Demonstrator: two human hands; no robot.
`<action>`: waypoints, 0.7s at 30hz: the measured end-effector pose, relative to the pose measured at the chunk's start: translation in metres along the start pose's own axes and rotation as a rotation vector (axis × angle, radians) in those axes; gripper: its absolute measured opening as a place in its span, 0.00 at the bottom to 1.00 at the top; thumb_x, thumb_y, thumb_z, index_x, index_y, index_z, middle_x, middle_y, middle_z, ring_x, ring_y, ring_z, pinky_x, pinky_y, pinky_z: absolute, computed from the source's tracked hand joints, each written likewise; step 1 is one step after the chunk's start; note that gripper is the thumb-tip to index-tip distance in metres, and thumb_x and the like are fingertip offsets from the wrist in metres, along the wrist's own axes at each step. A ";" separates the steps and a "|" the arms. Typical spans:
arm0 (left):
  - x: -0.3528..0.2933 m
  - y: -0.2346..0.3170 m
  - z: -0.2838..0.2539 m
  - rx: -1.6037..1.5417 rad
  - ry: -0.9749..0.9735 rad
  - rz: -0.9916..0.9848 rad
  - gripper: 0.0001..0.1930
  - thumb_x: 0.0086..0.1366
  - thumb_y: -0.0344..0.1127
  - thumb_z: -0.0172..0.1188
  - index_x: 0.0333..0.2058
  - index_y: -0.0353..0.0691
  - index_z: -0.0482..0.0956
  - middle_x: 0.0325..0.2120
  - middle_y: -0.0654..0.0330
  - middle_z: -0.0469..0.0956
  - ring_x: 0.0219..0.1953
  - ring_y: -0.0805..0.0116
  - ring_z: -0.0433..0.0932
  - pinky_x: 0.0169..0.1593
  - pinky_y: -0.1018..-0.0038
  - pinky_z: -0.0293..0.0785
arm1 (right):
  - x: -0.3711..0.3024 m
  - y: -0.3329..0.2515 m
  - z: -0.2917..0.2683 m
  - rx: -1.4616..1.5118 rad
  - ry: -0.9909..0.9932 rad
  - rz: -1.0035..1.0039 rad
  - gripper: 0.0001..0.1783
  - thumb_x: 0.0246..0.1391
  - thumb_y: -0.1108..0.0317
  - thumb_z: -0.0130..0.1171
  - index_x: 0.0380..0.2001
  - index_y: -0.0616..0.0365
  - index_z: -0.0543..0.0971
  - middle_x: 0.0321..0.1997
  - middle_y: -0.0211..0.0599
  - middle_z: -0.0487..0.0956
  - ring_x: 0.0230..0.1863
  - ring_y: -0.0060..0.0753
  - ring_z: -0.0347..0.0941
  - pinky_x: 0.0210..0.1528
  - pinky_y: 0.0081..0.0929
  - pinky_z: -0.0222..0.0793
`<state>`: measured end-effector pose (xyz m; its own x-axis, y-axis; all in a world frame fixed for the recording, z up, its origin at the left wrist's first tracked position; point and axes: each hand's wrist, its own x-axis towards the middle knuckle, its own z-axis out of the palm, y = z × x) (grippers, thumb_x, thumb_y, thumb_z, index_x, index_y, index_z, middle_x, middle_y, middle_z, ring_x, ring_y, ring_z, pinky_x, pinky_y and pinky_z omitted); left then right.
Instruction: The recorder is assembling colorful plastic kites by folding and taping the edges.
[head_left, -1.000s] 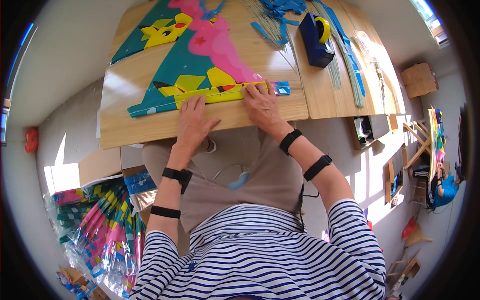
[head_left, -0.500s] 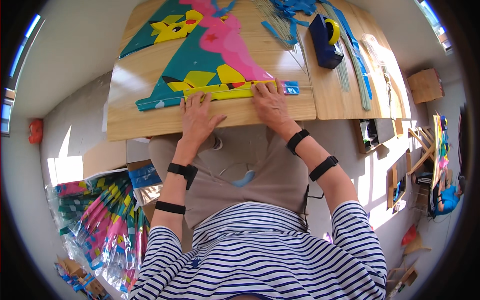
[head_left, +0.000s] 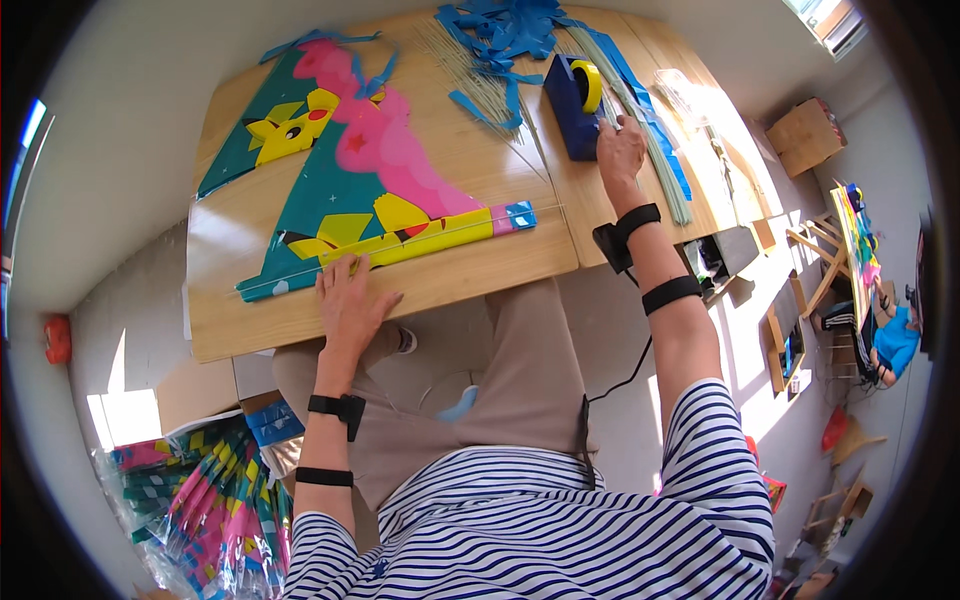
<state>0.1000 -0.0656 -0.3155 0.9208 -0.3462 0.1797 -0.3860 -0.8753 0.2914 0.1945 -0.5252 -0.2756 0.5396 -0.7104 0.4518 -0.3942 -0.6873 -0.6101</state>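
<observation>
A thin printed sheet, teal, pink and yellow like kite fabric [head_left: 330, 190], lies on the wooden table before me. Along its yellow near edge runs a thin pale rod [head_left: 440, 229]. My left hand [head_left: 347, 300] rests on that edge, fingers laid flat and thumb spread. To the right stands a dark blue tape dispenser [head_left: 570, 115] holding a yellow roll of tape [head_left: 588, 86]. My right hand [head_left: 622, 155] is at its near end, fingertips pinched together on the tape's end; the strip itself is barely visible.
A second printed sheet [head_left: 270, 135] lies farther left. Blue ribbon strips [head_left: 510, 35] and bundled thin rods [head_left: 655, 165] cover the far and right table. Packed printed sheets [head_left: 210, 480] are heaped at lower left. Another person [head_left: 895, 340] sits at far right.
My right hand has left the sheet's near edge and reached right to the tape dispenser. My left hand stays on the edge. The view has shifted to the right.
</observation>
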 end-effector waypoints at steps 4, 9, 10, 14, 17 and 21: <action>-0.002 -0.002 0.001 0.002 0.025 0.018 0.36 0.56 0.49 0.74 0.58 0.33 0.77 0.58 0.48 0.71 0.63 0.46 0.65 0.68 0.55 0.58 | 0.048 0.022 0.006 0.169 -0.326 0.202 0.19 0.55 0.57 0.68 0.41 0.63 0.84 0.34 0.45 0.81 0.35 0.43 0.79 0.39 0.41 0.76; -0.003 -0.005 0.002 -0.013 0.038 0.041 0.36 0.55 0.48 0.74 0.59 0.33 0.77 0.58 0.47 0.70 0.63 0.45 0.65 0.68 0.54 0.59 | 0.057 0.008 -0.002 0.373 -0.474 0.494 0.13 0.55 0.63 0.67 0.34 0.65 0.82 0.30 0.38 0.80 0.26 0.33 0.75 0.27 0.32 0.72; -0.003 -0.005 0.002 -0.017 0.039 0.043 0.36 0.55 0.48 0.75 0.59 0.33 0.77 0.58 0.47 0.70 0.63 0.45 0.65 0.68 0.54 0.59 | 0.057 0.011 -0.002 0.415 -0.483 0.481 0.12 0.55 0.64 0.67 0.34 0.64 0.82 0.31 0.39 0.80 0.27 0.33 0.76 0.27 0.31 0.71; -0.003 -0.006 0.005 -0.015 0.044 0.047 0.37 0.55 0.49 0.75 0.59 0.33 0.77 0.58 0.48 0.70 0.63 0.46 0.65 0.68 0.54 0.58 | 0.049 0.029 -0.008 0.585 -0.487 0.385 0.09 0.56 0.66 0.66 0.32 0.62 0.83 0.34 0.39 0.83 0.30 0.34 0.80 0.30 0.30 0.71; -0.004 -0.009 0.008 -0.007 0.053 0.046 0.37 0.54 0.51 0.74 0.59 0.34 0.77 0.58 0.49 0.71 0.62 0.47 0.66 0.68 0.54 0.58 | 0.043 0.033 -0.012 0.676 -0.491 0.410 0.09 0.57 0.65 0.65 0.33 0.61 0.84 0.36 0.38 0.84 0.34 0.35 0.82 0.37 0.34 0.72; -0.004 -0.010 0.008 -0.008 0.070 0.061 0.37 0.54 0.50 0.75 0.59 0.35 0.77 0.58 0.49 0.71 0.62 0.46 0.66 0.67 0.54 0.59 | 0.031 0.039 -0.022 0.842 -0.521 0.434 0.09 0.52 0.67 0.69 0.32 0.63 0.85 0.35 0.40 0.86 0.38 0.35 0.81 0.41 0.38 0.68</action>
<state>0.1009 -0.0580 -0.3270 0.8897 -0.3739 0.2620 -0.4416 -0.8505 0.2858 0.1794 -0.5778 -0.2711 0.8055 -0.5798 -0.1223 -0.0977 0.0736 -0.9925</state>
